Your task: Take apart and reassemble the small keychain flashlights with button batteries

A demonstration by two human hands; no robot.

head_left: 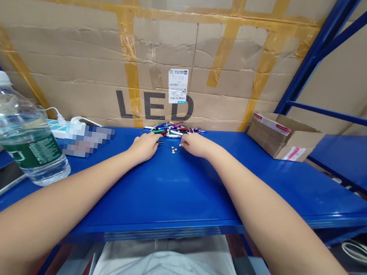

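**Head view: blue bench, far-edge work**

Your left hand (146,146) and right hand (196,145) rest palm-down and loosely curled; I cannot tell whether either grips anything. Silver discs (173,149) lie between them, and the coloured torch pile (174,129) sits just beyond against the cardboard wall (78,57). On the bench (175,191), a water bottle (25,132) stands near left and a small carton (280,136) far right. The middle of the bench is open to its near edge.

The worktop (175,191) is seen to be painted metal, smooth and glossy blue. The pile of small cylinders (174,129) is finished in shiny coloured metal, and the little discs (174,149) before it in bright silvery metal. The cardboard wall (78,57) is matt and creased, crossed by glossier tape (128,42). The bottle (22,132) is made of clear, glossy plastic.
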